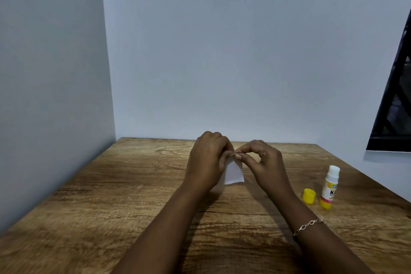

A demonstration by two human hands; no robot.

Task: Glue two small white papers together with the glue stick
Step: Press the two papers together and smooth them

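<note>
1. Over the middle of the wooden table [111,218], both hands meet at the top edge of the white paper [233,173]; sheet hangs below the fingers, lower edge near or on the table, cannot tell which.
2. Left hand [209,160] curled, fingertips pinching the paper's top edge; right hand [264,162] thumb and forefinger pressed together on the same edge, other fingers curled loosely.
3. Only one white shape visible; whether it is two sheets already stacked cannot be told; pinch likely there to press a glued seam or line up edges.
4. Glue stick [329,187] stands upright at right, well apart from the hands, white tip exposed; yellow cap [309,196] sits just beside it; parked clear so both hands stay free.
5. Bracelet [308,226] on right wrist; judged stage: joining or pressing, cap not yet back on.
</note>
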